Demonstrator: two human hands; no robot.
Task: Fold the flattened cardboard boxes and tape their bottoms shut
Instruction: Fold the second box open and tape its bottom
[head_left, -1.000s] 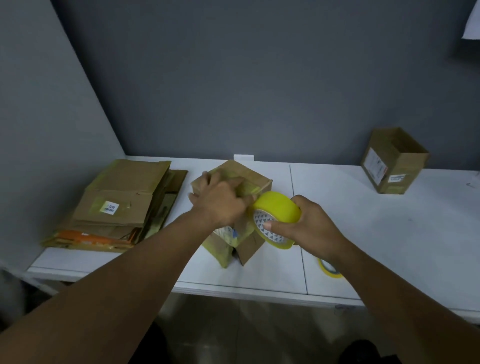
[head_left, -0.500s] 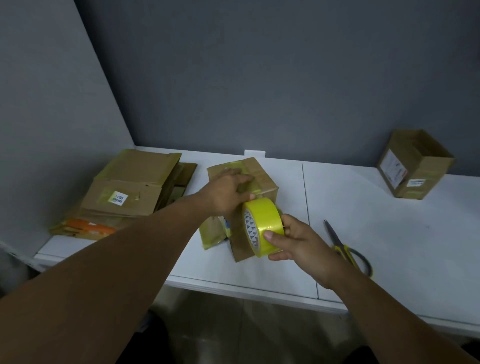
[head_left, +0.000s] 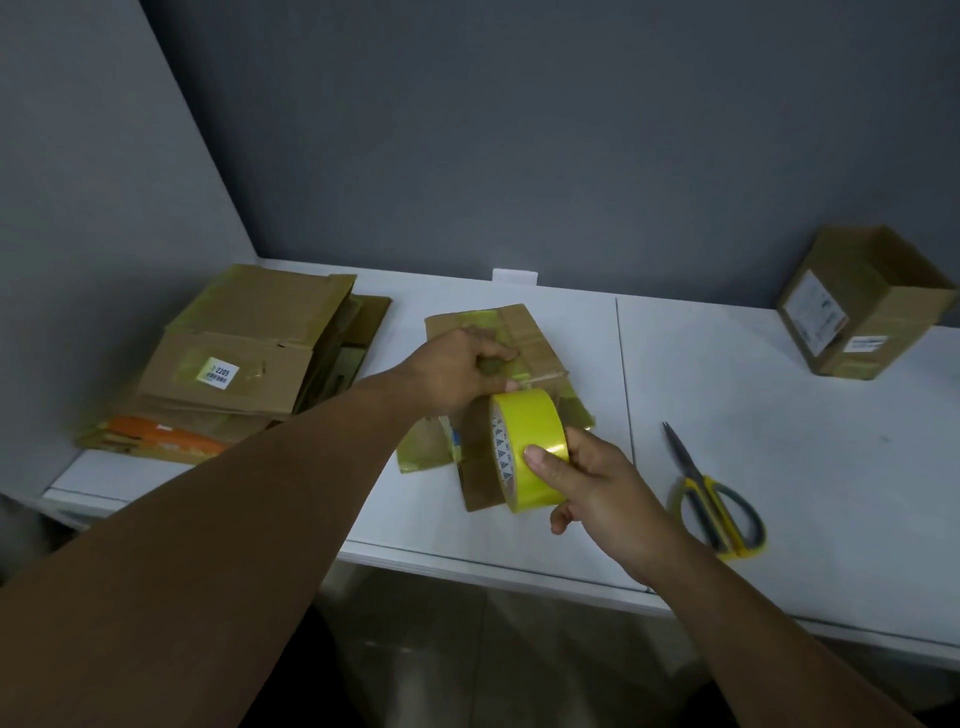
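The right hand (head_left: 608, 488) has a closed grip on the yellow tape roll (head_left: 535, 431); the thumb lies flat across the roll's shiny outer band and the other fingers wrap round behind it; the roll stands on edge in front of the cardboard box (head_left: 530, 332), and whether it touches the box's near side cannot be told. The left hand (head_left: 457, 369) rests on the box's top with its fingers bent, the thumb tip at the near edge just above the roll; whether this grip pinches anything cannot be told. The box stands near the middle of the white table (head_left: 805, 441), its lower flaps splayed towards the front edge; to its left lies a stack of flattened boxes (head_left: 234, 332), the top one bearing a white label (head_left: 221, 373); to its right lie yellow-handled scissors (head_left: 717, 509), apart from both hands; far right at the back stands an open box (head_left: 872, 306), tilted. A grey wall (head_left: 519, 156) closes the back and the left side; below the table's front edge shows a dim floor (head_left: 467, 649).
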